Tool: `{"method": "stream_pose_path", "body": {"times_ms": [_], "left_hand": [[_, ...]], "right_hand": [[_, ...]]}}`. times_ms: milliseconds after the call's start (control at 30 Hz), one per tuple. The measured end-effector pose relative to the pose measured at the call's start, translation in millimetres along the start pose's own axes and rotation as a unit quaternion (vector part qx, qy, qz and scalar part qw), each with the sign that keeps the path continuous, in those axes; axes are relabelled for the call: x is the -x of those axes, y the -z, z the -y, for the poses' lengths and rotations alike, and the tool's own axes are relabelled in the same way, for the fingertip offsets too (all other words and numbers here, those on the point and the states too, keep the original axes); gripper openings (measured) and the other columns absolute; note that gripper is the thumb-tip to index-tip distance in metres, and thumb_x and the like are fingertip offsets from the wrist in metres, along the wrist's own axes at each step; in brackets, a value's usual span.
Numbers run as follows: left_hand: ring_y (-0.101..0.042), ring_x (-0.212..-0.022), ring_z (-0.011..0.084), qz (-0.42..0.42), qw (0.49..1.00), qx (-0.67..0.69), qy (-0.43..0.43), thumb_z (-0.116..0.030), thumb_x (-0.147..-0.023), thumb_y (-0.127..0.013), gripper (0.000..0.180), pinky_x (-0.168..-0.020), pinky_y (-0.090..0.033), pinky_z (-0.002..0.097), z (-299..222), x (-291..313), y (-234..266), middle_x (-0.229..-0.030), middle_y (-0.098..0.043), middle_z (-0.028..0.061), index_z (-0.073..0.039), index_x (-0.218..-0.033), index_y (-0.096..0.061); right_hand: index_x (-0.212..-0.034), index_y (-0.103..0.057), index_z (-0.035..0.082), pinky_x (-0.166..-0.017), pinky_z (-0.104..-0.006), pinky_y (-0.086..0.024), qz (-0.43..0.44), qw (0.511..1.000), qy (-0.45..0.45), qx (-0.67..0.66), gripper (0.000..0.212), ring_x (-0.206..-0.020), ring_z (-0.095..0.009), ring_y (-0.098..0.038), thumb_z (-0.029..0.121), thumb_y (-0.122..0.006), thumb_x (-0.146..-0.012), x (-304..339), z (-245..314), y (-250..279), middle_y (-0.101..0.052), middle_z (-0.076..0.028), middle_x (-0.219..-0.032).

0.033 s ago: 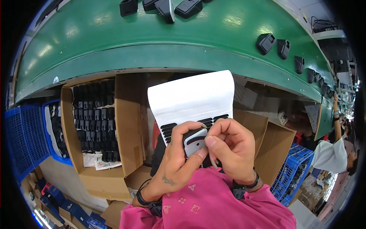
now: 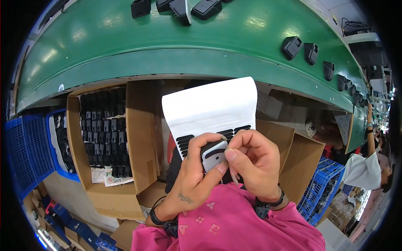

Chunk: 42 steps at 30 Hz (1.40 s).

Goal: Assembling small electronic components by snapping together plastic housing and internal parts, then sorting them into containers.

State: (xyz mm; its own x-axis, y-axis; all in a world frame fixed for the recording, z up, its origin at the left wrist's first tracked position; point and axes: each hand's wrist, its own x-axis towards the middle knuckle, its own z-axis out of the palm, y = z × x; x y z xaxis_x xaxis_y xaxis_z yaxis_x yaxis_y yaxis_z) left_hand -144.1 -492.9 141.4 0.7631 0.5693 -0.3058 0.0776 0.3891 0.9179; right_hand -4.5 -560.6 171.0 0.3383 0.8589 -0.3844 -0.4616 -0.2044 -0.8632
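My left hand (image 2: 193, 167) is wrapped round a small black device (image 2: 216, 156) with a light grey face. That face bears a dark curved slot and a small round hole, and my left thumb presses on its lower edge. Close against the device's right side, my right hand (image 2: 254, 161) is closed in a pinch of thumb and forefinger; whatever lies between those fingertips is hidden. Just beyond both hands a white backing sheet (image 2: 211, 102) carries rows of black rounded adhesive strips (image 2: 185, 143). Its far part curls up toward the table edge.
A green table (image 2: 167, 37) spans the far side, with several black device housings (image 2: 292, 47) on it. To the left, a cardboard box (image 2: 137, 138) holds rows of black devices (image 2: 102, 125), beside blue crates (image 2: 31, 144). Another blue crate (image 2: 322, 188) and a person (image 2: 364, 171) are at right.
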Motion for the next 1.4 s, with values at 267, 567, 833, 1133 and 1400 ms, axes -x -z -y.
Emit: {"method": "stream_pose_path", "body": {"times_ms": [267,567,833,1133,1400], "left_hand": [[-0.058,-0.083,0.0175,-0.021,1.000,-0.002,0.022,-0.003,-0.089,-0.054,0.044,-0.073,-0.047,0.0301,-3,1,-5,-0.098,-0.058,0.0125,-0.003,-0.128,-0.035],[-0.058,-0.075,0.0157,-0.023,1.000,0.018,0.005,-0.002,-0.089,-0.053,0.045,-0.065,-0.047,0.0273,6,3,-4,-0.104,-0.055,0.0143,-0.004,-0.129,-0.033],[-0.056,-0.084,0.0145,-0.050,0.965,0.251,-0.062,-0.018,-0.092,-0.055,0.048,-0.062,-0.049,0.0227,23,-1,-13,-0.128,-0.044,0.0235,-0.011,-0.131,-0.028],[-0.056,-0.098,0.0184,0.012,0.998,-0.053,-0.031,-0.022,-0.084,-0.067,0.049,-0.087,-0.044,0.0296,18,37,33,-0.108,-0.057,0.0145,0.001,-0.124,-0.050],[-0.063,-0.100,0.0311,-0.198,0.953,0.220,-0.056,-0.015,-0.083,-0.064,0.051,-0.085,-0.053,0.0370,34,51,53,-0.115,-0.056,0.0206,0.000,-0.127,-0.042]], "right_hand": [[-0.096,-0.052,-0.005,-0.057,-0.0218,-0.051,0.009,1.000,0.012,0.004,0.007,-0.067,-0.007,-0.061,0.001,-0.053,-0.093,1,-2,3,-0.061,-0.006,-0.077],[-0.094,-0.053,-0.003,-0.048,-0.0163,-0.039,-0.052,0.996,0.046,0.063,0.009,-0.059,-0.002,-0.052,0.001,-0.059,-0.089,-3,-12,2,-0.059,-0.002,-0.078],[-0.094,-0.062,-0.003,-0.054,-0.0219,-0.040,0.093,0.943,0.097,0.306,0.022,-0.066,-0.009,-0.051,0.009,-0.069,-0.076,7,-14,37,-0.054,-0.006,-0.088],[-0.090,-0.065,-0.001,-0.055,-0.0284,-0.045,0.220,0.872,0.163,0.406,0.024,-0.064,-0.017,-0.056,0.010,-0.076,-0.071,-1,-6,24,-0.057,-0.008,-0.083],[-0.106,-0.065,0.005,-0.074,-0.0388,-0.041,-0.026,0.699,0.374,0.609,0.040,-0.086,-0.029,-0.050,0.008,-0.076,-0.068,-29,-64,-14,-0.053,-0.007,-0.094]]}}
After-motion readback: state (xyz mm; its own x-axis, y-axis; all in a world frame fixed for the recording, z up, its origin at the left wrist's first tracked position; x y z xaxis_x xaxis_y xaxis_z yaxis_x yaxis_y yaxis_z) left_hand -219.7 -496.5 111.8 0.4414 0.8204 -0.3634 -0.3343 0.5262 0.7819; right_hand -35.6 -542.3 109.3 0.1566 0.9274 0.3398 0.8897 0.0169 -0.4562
